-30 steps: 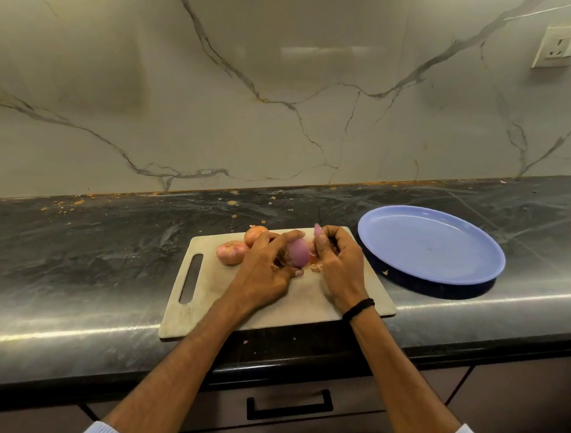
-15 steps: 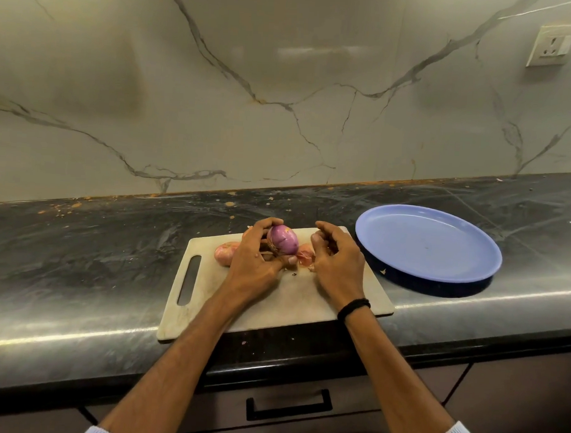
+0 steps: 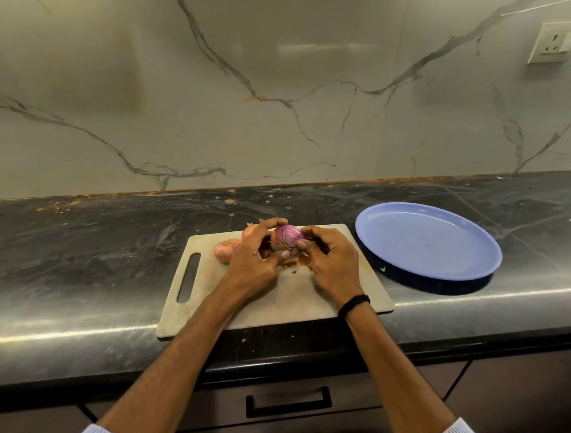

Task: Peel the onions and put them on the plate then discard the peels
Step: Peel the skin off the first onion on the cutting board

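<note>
A partly peeled purple onion (image 3: 286, 236) is held just above the pale cutting board (image 3: 274, 297). My left hand (image 3: 256, 261) grips it from the left with fingers over its top and thumb underneath. My right hand (image 3: 328, 260) pinches at its right side with curled fingers. Two unpeeled pinkish onions lie on the board behind my left hand: one (image 3: 225, 249) at the left, the other (image 3: 249, 230) mostly hidden. Loose peel scraps (image 3: 303, 261) lie under my hands. The blue plate (image 3: 427, 242) sits to the right of the board with nothing on it.
The board lies on a dark stone counter (image 3: 79, 256) near its front edge. A marble wall rises behind, with a socket (image 3: 552, 41) at the upper right. A drawer handle (image 3: 289, 401) shows below the counter edge. Small peel crumbs dot the back of the counter.
The onion has been turned in my left hand and lifted a little. My right hand has closed in from the peel pile onto the onion's right side.
</note>
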The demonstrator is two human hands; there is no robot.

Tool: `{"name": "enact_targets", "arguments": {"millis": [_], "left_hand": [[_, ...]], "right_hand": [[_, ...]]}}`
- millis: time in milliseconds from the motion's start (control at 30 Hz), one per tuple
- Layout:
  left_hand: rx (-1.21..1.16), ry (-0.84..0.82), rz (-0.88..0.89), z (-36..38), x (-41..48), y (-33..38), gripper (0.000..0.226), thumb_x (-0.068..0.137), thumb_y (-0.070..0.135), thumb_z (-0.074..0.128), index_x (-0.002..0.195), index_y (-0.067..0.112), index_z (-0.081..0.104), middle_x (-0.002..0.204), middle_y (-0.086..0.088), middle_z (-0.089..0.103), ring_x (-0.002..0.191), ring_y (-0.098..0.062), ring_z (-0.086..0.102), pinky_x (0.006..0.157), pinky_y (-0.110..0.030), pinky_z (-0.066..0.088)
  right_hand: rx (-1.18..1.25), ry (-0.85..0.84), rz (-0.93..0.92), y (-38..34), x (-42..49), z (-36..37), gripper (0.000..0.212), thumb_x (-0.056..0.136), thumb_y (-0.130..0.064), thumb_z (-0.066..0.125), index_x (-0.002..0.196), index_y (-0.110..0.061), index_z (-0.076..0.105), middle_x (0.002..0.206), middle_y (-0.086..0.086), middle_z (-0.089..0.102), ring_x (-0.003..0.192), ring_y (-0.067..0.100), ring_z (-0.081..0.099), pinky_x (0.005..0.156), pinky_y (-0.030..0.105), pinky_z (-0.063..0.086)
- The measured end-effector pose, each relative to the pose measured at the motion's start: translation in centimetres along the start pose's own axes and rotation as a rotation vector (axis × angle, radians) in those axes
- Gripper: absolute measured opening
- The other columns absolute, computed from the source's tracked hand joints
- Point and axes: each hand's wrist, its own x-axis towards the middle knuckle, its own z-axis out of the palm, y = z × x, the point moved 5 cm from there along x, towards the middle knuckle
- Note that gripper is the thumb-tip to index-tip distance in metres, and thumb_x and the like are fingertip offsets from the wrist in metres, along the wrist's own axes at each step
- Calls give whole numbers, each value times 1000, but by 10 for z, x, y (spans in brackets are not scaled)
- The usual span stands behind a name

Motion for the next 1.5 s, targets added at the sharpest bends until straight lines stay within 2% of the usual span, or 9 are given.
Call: {"name": "enact_targets", "arguments": {"millis": [167, 333, 467, 533, 633, 833, 1033, 1200, 1500], "left_hand": [[42, -21, -15, 1, 1, -4, 58, 90, 7, 72, 142, 20, 49, 124, 9, 49, 104, 10, 54, 84, 0, 43], [42, -7, 1, 0, 1, -4, 55, 89, 6, 72, 136, 24, 50, 127, 5, 51, 107, 4, 55, 89, -4, 47], [25, 21, -1, 0, 2, -7, 57, 88, 12, 75, 131, 36, 48, 131, 1, 54, 112, -5, 58, 89, -10, 50], [34, 20, 3, 0, 2, -6, 58, 87, 14, 77, 130, 38, 47, 131, 2, 54, 113, -7, 58, 90, -14, 52], [36, 14, 4, 0, 0, -2, 58, 86, 11, 76, 128, 38, 47, 129, 5, 53, 112, -4, 57, 89, -13, 52], [33, -25, 7, 0, -2, 3, 56, 85, 7, 76, 125, 37, 52, 124, 12, 53, 109, 10, 54, 84, -5, 46], [48, -64, -5, 1, -2, 3, 56, 85, 6, 75, 125, 39, 53, 123, 12, 54, 110, 6, 55, 85, -4, 46], [44, -63, -10, 1, -4, 5, 59, 84, 4, 75, 122, 44, 55, 118, 31, 52, 108, 17, 52, 87, -2, 43], [45, -67, -46, 0, -5, 5, 55, 87, 6, 73, 128, 38, 56, 117, 28, 53, 107, 17, 53, 87, -3, 45]], "right_hand": [[3, -48, 25, 3, 2, 4, 17, 89, -17, 68, 106, -16, 69, 97, -4, 67, 91, 5, 62, 82, 20, 55], [21, -98, 35, 4, 3, 5, 18, 90, -16, 66, 108, -16, 67, 100, -3, 66, 92, 7, 62, 84, 26, 56], [31, -89, -12, -3, 1, 7, 31, 87, -20, 70, 117, -17, 63, 111, -4, 61, 98, 6, 58, 85, 17, 50], [22, -63, -23, -4, 1, 6, 30, 87, -20, 71, 115, -17, 64, 109, -4, 60, 95, 3, 57, 82, 11, 48], [-5, -42, -31, -3, 0, 5, 25, 86, -18, 72, 110, -16, 65, 104, -3, 61, 90, 1, 57, 78, 5, 45], [-66, -79, -21, 0, 0, 7, 26, 79, -19, 79, 98, -21, 61, 92, -6, 58, 81, 4, 54, 70, 9, 46], [-98, -100, -18, 0, 1, 5, 25, 77, -21, 80, 91, -22, 60, 84, -9, 56, 75, 5, 53, 65, 9, 45], [-102, -103, -15, 1, 1, 6, 24, 78, -20, 79, 89, -22, 59, 82, -11, 54, 72, 3, 51, 64, 7, 43], [-116, -70, -20, 2, 0, 6, 19, 80, -17, 77, 82, -21, 58, 80, -11, 55, 74, 4, 53, 65, 12, 42]]}}
